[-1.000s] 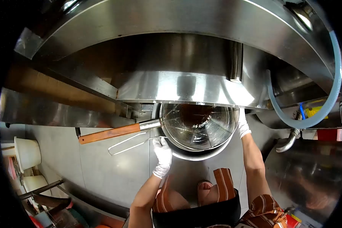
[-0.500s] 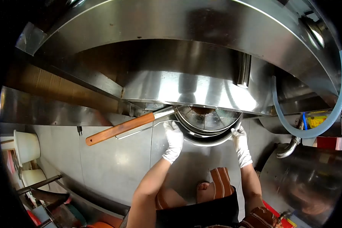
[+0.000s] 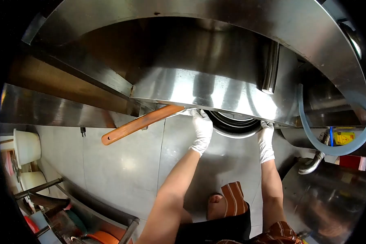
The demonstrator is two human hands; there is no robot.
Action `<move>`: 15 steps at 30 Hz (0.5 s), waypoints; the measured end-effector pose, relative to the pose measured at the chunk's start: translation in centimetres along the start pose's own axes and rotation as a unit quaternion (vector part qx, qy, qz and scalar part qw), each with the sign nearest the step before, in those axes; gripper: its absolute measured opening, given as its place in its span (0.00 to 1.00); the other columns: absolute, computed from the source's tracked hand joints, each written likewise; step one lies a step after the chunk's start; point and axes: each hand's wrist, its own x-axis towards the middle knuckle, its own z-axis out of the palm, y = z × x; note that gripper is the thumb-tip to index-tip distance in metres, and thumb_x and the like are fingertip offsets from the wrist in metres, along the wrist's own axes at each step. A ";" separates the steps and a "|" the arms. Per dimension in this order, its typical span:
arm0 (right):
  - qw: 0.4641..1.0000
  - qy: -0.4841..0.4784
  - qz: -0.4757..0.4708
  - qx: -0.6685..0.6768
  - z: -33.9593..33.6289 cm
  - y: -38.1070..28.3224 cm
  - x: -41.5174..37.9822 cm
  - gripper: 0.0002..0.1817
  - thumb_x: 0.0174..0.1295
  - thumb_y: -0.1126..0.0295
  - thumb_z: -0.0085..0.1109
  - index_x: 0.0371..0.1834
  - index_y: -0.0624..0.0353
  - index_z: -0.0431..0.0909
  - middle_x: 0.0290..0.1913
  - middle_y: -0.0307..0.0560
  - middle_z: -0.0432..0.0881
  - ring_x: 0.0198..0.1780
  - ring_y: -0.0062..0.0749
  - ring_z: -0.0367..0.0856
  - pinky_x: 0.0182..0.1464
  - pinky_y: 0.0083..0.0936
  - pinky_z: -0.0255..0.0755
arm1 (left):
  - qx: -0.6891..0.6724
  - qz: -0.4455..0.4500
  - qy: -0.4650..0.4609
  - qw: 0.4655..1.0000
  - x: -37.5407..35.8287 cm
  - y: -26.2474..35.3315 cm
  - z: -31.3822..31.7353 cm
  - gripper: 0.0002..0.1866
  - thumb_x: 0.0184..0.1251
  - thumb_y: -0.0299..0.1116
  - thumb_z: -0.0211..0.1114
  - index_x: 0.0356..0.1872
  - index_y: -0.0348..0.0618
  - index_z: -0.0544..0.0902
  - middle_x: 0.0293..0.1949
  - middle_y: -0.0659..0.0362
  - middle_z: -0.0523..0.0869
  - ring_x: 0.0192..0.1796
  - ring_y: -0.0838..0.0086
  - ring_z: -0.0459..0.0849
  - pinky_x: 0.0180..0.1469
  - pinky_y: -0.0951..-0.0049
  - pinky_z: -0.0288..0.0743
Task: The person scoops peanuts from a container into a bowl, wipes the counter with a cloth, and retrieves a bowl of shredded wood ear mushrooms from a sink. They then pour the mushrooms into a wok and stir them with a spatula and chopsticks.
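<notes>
A round metal pot (image 3: 236,134) with a pale rim and dark inside sits partly hidden beneath the steel counter's front edge. My gloved left hand (image 3: 202,128) grips its left side, close to the metal neck of a long wooden-handled strainer (image 3: 144,124). The handle sticks out to the left; most of the strainer's round mesh head is now out of sight. On the pot's right side, my gloved right hand (image 3: 266,136) has its fingers closed at the rim.
The steel counter (image 3: 215,87) overhangs the pot, with a vertical metal pipe (image 3: 271,69) above. A pale hose (image 3: 333,150) loops at the right over a bent pipe (image 3: 312,164). White buckets (image 3: 27,147) and a metal rack (image 3: 38,189) stand left.
Both hands have moved forward and slightly right with the pot and strainer, further under the counter edge. The mesh head, visible before, is mostly covered. The camera view has shifted too.
</notes>
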 end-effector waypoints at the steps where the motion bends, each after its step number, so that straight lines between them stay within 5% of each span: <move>1: 1.000 0.000 0.000 -0.001 0.2 0.0 0.4 0.12 0.60 0.85 0.48 0.45 0.64 0.75 0.41 0.40 0.79 0.40 0.25 0.75 0.48 0.19 0.68 | 0.043 0.005 0.015 0.999 0.1 -0.3 0.6 0.12 0.65 0.24 0.52 0.47 0.27 0.69 0.36 0.40 0.80 0.39 0.51 0.80 0.43 0.62 0.73; 5: 0.995 -0.024 -0.062 -0.074 0.0 1.4 3.0 0.14 0.61 0.75 0.54 0.51 0.65 0.74 0.48 0.41 0.78 0.45 0.26 0.75 0.49 0.22 0.69 | 0.015 0.042 -0.036 0.998 1.6 -1.7 2.1 0.12 0.63 0.25 0.55 0.45 0.27 0.74 0.36 0.41 0.81 0.39 0.50 0.80 0.44 0.62 0.73; 10: 0.993 0.096 -0.069 0.007 1.2 3.3 5.1 0.14 0.65 0.65 0.53 0.48 0.61 0.74 0.43 0.40 0.78 0.41 0.28 0.75 0.46 0.23 0.70 | 0.020 0.023 -0.085 0.996 3.5 -5.1 4.3 0.13 0.64 0.31 0.58 0.42 0.29 0.76 0.39 0.46 0.82 0.43 0.58 0.80 0.46 0.66 0.73; 12: 0.991 0.125 -0.037 0.021 1.3 3.1 5.6 0.13 0.65 0.64 0.52 0.47 0.59 0.73 0.42 0.40 0.77 0.40 0.28 0.75 0.46 0.23 0.70 | -0.315 -0.089 -0.073 0.942 4.1 -7.7 5.9 0.15 0.65 0.33 0.59 0.43 0.28 0.76 0.43 0.47 0.82 0.46 0.61 0.79 0.48 0.68 0.72; 13: 0.995 0.083 -0.037 0.034 1.1 3.2 5.7 0.14 0.66 0.61 0.51 0.47 0.59 0.73 0.41 0.40 0.77 0.40 0.28 0.74 0.45 0.24 0.70 | -0.316 -0.093 -0.074 0.941 3.8 -7.8 6.0 0.15 0.65 0.33 0.59 0.43 0.28 0.76 0.43 0.47 0.82 0.46 0.61 0.79 0.48 0.68 0.72; 15: 0.997 -0.005 -0.035 0.062 0.6 3.7 5.8 0.17 0.66 0.56 0.49 0.48 0.57 0.72 0.39 0.39 0.77 0.39 0.28 0.73 0.44 0.24 0.70 | 0.051 -0.045 -0.132 0.989 3.8 -3.1 4.3 0.15 0.67 0.34 0.57 0.44 0.28 0.75 0.44 0.46 0.80 0.47 0.60 0.78 0.49 0.68 0.71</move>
